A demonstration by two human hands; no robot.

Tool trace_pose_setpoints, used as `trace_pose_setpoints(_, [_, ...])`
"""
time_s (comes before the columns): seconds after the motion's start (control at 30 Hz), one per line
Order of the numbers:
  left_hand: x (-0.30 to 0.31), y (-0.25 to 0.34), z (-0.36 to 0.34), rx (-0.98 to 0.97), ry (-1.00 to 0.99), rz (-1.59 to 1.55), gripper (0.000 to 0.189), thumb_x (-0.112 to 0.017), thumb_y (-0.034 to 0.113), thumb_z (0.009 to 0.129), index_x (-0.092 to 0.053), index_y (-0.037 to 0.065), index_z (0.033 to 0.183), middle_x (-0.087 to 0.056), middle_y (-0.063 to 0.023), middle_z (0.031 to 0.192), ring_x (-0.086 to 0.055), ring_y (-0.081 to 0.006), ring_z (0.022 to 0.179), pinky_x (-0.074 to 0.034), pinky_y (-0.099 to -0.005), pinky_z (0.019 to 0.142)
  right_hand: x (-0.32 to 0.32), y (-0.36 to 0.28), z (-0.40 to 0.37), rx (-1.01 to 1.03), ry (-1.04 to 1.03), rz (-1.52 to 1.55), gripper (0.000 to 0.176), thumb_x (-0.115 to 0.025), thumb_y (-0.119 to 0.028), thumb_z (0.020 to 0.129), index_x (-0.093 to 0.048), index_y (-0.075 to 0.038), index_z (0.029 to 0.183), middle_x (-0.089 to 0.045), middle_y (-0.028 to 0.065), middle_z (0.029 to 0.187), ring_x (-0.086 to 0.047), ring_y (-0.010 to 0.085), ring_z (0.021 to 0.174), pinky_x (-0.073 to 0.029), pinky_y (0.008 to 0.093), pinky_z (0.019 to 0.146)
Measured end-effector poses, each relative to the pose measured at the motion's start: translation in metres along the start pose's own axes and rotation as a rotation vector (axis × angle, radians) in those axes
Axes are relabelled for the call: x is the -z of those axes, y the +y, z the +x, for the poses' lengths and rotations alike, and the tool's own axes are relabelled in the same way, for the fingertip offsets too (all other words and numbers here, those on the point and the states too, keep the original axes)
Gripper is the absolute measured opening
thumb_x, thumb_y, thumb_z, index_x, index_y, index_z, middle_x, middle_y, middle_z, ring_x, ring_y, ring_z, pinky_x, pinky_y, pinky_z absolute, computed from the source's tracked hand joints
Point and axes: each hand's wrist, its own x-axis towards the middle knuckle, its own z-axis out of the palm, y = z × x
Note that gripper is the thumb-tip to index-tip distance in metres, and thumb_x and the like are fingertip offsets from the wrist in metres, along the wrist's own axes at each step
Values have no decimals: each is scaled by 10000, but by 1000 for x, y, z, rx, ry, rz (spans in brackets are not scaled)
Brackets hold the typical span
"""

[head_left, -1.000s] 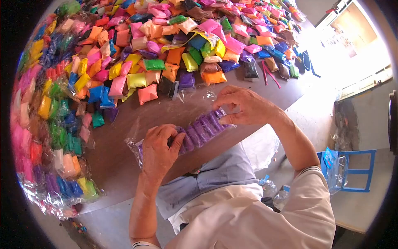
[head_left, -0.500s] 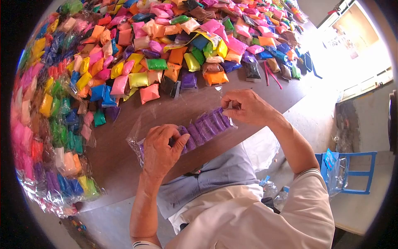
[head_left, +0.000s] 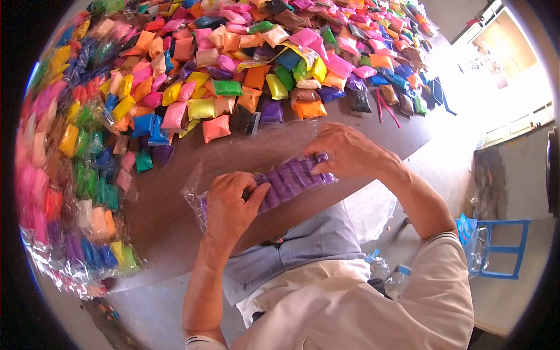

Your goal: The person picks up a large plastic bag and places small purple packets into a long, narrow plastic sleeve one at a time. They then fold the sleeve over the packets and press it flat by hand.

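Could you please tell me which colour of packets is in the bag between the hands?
The purple packets, in a row in the bag held by left hand and right hand; other colours lie in the pile beyond.

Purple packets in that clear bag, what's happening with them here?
A person holds a clear bag with a row of purple packets on a brown table. The left hand grips one end, thumb on the packets. The right hand lies over the other end. Beyond them a heap of packets in many colours covers the table.
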Motion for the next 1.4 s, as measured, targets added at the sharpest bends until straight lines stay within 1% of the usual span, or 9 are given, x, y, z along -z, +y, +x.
trace_pose_setpoints(0.3, [0,0,0,-15,10,36,220,-761,226,769,-625,53,773,-645,-98,765,-616,-310,751,-472,-417,728,-15,-30,12,179,106,-23,589,-753,-280,756,-550,-42,1254,-584,186,1201,-516,359,1176,-409,434,1002])
trace_pose_setpoints(0.4, [-1,-1,0,-32,16,8,233,-761,245,769,-625,56,774,-640,-95,753,-616,-310,747,-468,-416,730,-14,-32,22,27,-207,16,587,-747,-286,766,-549,-40,1260,-592,194,1178,-525,356,1161,-415,434,991])
trace_pose_setpoints(0.5, [-2,2,1,-76,90,-22,245,-756,201,765,-561,60,717,-596,-82,684,-586,-319,686,-443,-423,690,-9,-31,26,-29,-344,20,606,-743,-295,773,-532,-38,1280,-596,202,1161,-545,354,1128,-426,435,968])
trace_pose_setpoints(0.6, [-1,2,2,-80,59,3,235,-754,189,766,-565,58,718,-596,-83,688,-585,-321,686,-438,-429,684,-11,-27,26,49,-263,-6,600,-750,-316,761,-555,-34,1253,-616,196,1103,-568,360,1068,-443,439,926])
trace_pose_setpoints(0.7, [0,3,1,-99,77,23,234,-746,190,774,-565,55,715,-595,-89,692,-584,-326,687,-434,-434,679,-25,-31,31,190,86,41,458,-738,-323,713,-647,-49,1069,-653,216,945,-620,388,951,-481,474,830])
trace_pose_setpoints(0.9, [-1,1,-1,-40,16,-3,276,-743,282,784,-588,55,759,-609,-125,735,-592,-365,754,-453,-465,696,-22,-44,47,98,-302,136,525,-749,-307,742,-612,-59,1184,-635,182,931,-592,379,973,-464,453,839])
trace_pose_setpoints(1.1, [-3,0,-2,-52,39,24,246,-707,262,817,-578,56,778,-618,-136,769,-582,-378,767,-448,-480,698,-20,-48,48,113,-259,82,572,-772,-332,704,-604,-72,1185,-650,183,955,-601,390,955,-472,453,807])
trace_pose_setpoints(1.2, [-1,-3,-2,-82,22,32,219,-668,247,864,-611,36,869,-637,-160,823,-610,-366,799,-472,-425,713,-22,-54,50,145,-231,176,630,-778,-360,692,-594,-83,1228,-653,194,1016,-606,387,980,-475,452,827])
trace_pose_setpoints(1.4, [49,-15,-9,236,227,-364,279,-557,243,976,-630,-25,1000,-658,-127,890,-625,-196,792,-494,-311,695,-17,-56,63,129,-292,18,770,-778,-423,693,-533,-35,1312,-641,223,1089,-600,384,1047,-476,439,885])
